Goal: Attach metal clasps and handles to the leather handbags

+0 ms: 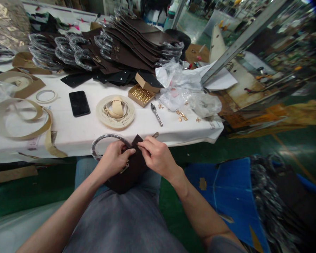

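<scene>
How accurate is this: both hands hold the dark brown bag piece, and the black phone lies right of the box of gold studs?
One slip: the head view shows the black phone left of the box of gold studs, not right.

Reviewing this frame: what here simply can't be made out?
- Head view: whatever the right hand pinches at the edge of the dark brown leather piece is hidden by its own fingers.
- Head view: the metal fitting is half covered by the left hand.
- Head view: the small gold parts on the table are too small to identify.
- Head view: the background at right is blurred.
</scene>
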Demonstrator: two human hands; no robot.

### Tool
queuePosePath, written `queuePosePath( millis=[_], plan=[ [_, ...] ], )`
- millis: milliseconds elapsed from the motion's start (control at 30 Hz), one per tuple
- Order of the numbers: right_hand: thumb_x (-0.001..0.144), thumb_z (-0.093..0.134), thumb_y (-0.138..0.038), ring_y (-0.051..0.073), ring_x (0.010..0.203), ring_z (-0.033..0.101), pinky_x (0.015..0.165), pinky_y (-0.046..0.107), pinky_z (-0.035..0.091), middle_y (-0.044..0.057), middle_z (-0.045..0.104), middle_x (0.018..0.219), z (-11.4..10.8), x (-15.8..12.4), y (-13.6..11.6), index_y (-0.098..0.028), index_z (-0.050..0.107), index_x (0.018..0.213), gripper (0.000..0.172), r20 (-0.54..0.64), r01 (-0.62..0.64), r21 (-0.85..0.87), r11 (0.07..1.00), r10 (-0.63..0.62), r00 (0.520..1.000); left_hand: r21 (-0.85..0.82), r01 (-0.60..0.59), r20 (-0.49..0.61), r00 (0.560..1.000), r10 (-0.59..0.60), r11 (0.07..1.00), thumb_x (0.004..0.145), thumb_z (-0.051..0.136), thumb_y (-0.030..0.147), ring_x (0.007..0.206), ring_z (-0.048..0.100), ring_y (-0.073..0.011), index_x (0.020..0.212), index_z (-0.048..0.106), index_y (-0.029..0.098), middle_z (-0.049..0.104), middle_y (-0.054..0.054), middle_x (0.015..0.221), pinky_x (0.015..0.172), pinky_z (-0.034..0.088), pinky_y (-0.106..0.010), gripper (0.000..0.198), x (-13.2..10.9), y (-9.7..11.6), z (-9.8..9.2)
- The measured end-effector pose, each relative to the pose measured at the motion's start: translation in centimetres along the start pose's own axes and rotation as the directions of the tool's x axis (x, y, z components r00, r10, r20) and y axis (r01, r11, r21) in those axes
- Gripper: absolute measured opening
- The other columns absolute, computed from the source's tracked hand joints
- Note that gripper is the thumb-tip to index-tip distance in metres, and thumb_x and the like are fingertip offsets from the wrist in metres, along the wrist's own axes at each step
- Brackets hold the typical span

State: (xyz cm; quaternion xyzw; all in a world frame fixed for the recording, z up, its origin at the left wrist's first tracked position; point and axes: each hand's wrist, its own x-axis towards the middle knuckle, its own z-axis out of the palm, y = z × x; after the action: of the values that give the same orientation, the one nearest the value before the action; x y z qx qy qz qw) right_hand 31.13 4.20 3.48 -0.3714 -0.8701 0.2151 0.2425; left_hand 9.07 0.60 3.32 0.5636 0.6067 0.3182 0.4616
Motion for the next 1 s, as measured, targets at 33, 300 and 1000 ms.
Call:
queuePosePath(
  millis=[33,300,1000],
  plan=[
    [0.110,0.060,-0.009,0.022,0.097,0.073,0.086,0.032,0.058,0.009,0.073,0.109,-0.1,0.0,0.0,-0.019,0.076,0.119,0.020,0.016,-0.004,-0.006,1.000,0.004,1.000,0.013,-0.002,-0.006,1.000,0.002,1.000,0.095,0.074,0.040,0.063,0.052,-0.0152,0.071,0.062,0.018,0.062,0.002,0.067,0.058,0.034,-0.027,0.034,-0.1,-0.1,0.1],
    [0.110,0.060,-0.009,0.021,0.090,0.069,0.079,0.031,0.055,0.008,0.069,0.103,0.2,0.1,-0.1,-0.019,0.074,0.112,0.018,0.078,0.011,-0.084,0.996,-0.004,0.997,0.059,-0.016,-0.017,1.000,0.017,0.998,0.098,0.072,0.034,0.065,0.052,-0.0153,0.072,0.061,0.019,0.064,0.002,0.069,0.061,0.033,-0.028,0.032,-0.3,-0.8,0.7],
    [0.097,0.078,-0.002,0.023,0.100,0.086,0.084,0.031,0.072,0.010,0.086,0.111,0.2,-5.0,-1.3,-0.024,0.076,0.132,0.041,-0.392,0.179,-0.219,0.959,-0.254,0.884,0.589,-0.487,-0.057,0.771,0.634,0.645,0.107,0.046,0.004,0.075,0.072,-0.0211,0.096,0.062,0.020,0.073,-0.006,0.085,0.077,0.063,-0.034,0.025,-6.0,3.8,1.8]
  ],
)
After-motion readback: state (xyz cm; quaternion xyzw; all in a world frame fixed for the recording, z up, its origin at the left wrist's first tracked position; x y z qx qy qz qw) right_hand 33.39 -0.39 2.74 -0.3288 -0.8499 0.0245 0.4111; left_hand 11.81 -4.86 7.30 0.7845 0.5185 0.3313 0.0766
